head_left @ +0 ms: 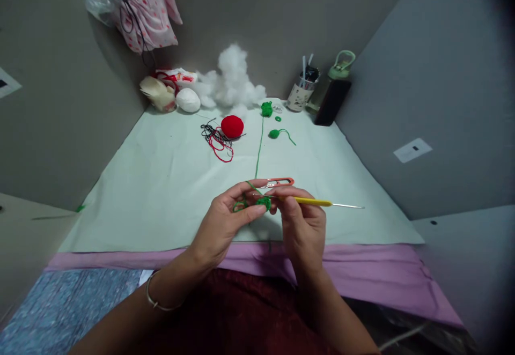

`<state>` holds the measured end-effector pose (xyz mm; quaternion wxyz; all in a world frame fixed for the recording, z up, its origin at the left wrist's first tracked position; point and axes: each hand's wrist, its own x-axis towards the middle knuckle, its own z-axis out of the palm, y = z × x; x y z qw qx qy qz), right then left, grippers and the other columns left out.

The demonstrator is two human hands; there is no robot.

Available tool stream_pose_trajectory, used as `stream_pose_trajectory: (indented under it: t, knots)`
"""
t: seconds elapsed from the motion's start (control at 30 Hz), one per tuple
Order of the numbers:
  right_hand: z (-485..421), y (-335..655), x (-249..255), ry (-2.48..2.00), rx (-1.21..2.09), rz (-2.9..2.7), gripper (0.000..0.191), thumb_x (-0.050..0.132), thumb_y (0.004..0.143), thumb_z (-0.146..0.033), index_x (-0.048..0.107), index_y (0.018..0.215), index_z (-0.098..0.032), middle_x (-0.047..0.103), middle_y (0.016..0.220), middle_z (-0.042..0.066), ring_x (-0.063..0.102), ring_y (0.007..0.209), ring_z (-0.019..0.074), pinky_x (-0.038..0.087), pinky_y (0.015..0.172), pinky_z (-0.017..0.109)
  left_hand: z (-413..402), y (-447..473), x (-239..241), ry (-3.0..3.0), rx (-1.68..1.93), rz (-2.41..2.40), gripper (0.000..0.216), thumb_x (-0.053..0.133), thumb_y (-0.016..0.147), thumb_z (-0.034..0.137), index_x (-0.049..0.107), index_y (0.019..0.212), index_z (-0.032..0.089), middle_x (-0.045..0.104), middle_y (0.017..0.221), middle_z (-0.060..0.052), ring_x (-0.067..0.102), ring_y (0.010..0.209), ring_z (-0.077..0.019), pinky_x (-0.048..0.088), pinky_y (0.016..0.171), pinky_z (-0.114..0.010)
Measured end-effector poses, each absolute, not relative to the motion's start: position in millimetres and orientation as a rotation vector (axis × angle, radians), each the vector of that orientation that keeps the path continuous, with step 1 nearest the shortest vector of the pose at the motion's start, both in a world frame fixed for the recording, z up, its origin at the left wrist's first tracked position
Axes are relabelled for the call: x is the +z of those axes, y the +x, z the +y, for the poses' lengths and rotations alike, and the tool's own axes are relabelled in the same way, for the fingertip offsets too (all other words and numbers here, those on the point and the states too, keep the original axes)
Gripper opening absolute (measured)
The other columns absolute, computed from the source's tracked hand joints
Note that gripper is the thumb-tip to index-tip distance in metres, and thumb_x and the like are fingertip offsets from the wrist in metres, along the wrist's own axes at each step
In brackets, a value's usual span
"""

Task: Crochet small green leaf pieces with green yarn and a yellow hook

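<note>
My left hand [227, 218] pinches a small green crochet piece [263, 202] between thumb and fingers, with green yarn [259, 148] looped over a finger and running back to a green yarn clump [266, 109]. My right hand [300, 213] is closed on a yellow-handled crochet hook [317, 201]; its tip is at the green piece and its metal end points right. Both hands hover above the near part of the pale green table cover [161, 183]. An orange thread snip [279, 183] lies just behind my fingers.
A red crocheted ball [232, 126] with red and black thread scraps [217, 140] lies further back. Small green pieces [274, 133], white stuffing [231, 81], a white egg shape [188, 100], a cup of tools [301, 92] and a dark bottle [333, 97] stand at the far edge. Grey walls enclose three sides.
</note>
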<state>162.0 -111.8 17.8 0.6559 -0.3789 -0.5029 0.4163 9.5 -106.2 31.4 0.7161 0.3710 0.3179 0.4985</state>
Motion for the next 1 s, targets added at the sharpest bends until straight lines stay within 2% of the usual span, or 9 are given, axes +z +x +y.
stream_pose_trajectory:
  t: [0.17, 0.27, 0.47, 0.6, 0.8, 1.0]
  knots:
    - [-109.7, 162.7, 20.8, -0.789, 1.086, -1.02, 0.014, 0.069, 0.098, -0.033, 0.081, 0.097, -0.026, 0.076, 0.088, 0.002, 0.066, 0.072, 0.0117, 0.055, 0.068, 0.025, -104.7, 8.4, 32.2, 0.81, 1.112, 0.765, 0.035, 0.087, 0.081, 0.026, 0.082, 0.116, 0.028, 0.07, 0.101, -0.002, 0.064, 0.096, -0.0175, 0.046, 0.092, -0.032]
    - [-108.3, 162.3, 23.6, -0.789, 1.085, -1.009, 0.016, 0.068, 0.098, -0.034, 0.08, 0.094, -0.023, 0.076, 0.086, 0.002, 0.066, 0.069, 0.0118, 0.056, 0.065, 0.026, -104.9, 8.2, 32.7, 0.806, 1.116, 0.771, 0.035, 0.085, 0.082, 0.027, 0.082, 0.117, 0.027, 0.068, 0.105, -0.003, 0.062, 0.094, -0.0176, 0.045, 0.088, -0.032]
    - [-106.5, 166.2, 24.6, -0.738, 1.026, -1.102, 0.019, 0.062, 0.101, -0.035, 0.073, 0.094, -0.022, 0.077, 0.081, 0.004, 0.066, 0.061, 0.0126, 0.054, 0.056, 0.027, -106.3, 6.7, 34.6, 0.833, 1.117, 0.794, 0.031, 0.082, 0.085, 0.026, 0.082, 0.116, 0.027, 0.067, 0.101, -0.003, 0.058, 0.088, -0.0162, 0.043, 0.079, -0.03]
    - [-110.9, 170.1, 23.5, -0.776, 0.928, -1.208, 0.018, 0.057, 0.104, -0.03, 0.073, 0.1, -0.022, 0.078, 0.09, 0.005, 0.071, 0.07, 0.0153, 0.059, 0.062, 0.031, -106.6, 6.0, 34.9, 0.866, 1.133, 0.814, 0.028, 0.081, 0.086, 0.025, 0.083, 0.113, 0.027, 0.066, 0.099, -0.003, 0.056, 0.089, -0.0164, 0.043, 0.08, -0.029]
    - [-120.7, 169.5, 27.7, -0.801, 0.629, -1.407, 0.022, 0.054, 0.104, -0.016, 0.074, 0.108, -0.024, 0.078, 0.099, 0.004, 0.07, 0.077, 0.0149, 0.06, 0.071, 0.033, -106.7, 4.0, 34.1, 0.996, 1.165, 0.839, 0.031, 0.081, 0.087, 0.024, 0.082, 0.117, 0.032, 0.063, 0.092, 0.0, 0.057, 0.088, -0.0153, 0.045, 0.082, -0.028]
    - [-123.0, 171.4, 24.6, -0.813, 0.295, -1.713, 0.023, 0.055, 0.102, -0.014, 0.072, 0.115, -0.024, 0.08, 0.104, 0.009, 0.075, 0.094, 0.0218, 0.063, 0.076, 0.039, -107.4, 5.6, 39.7, 1.118, 1.242, 0.957, 0.029, 0.079, 0.086, 0.016, 0.084, 0.111, 0.03, 0.066, 0.091, -0.001, 0.059, 0.089, -0.0169, 0.045, 0.087, -0.03]
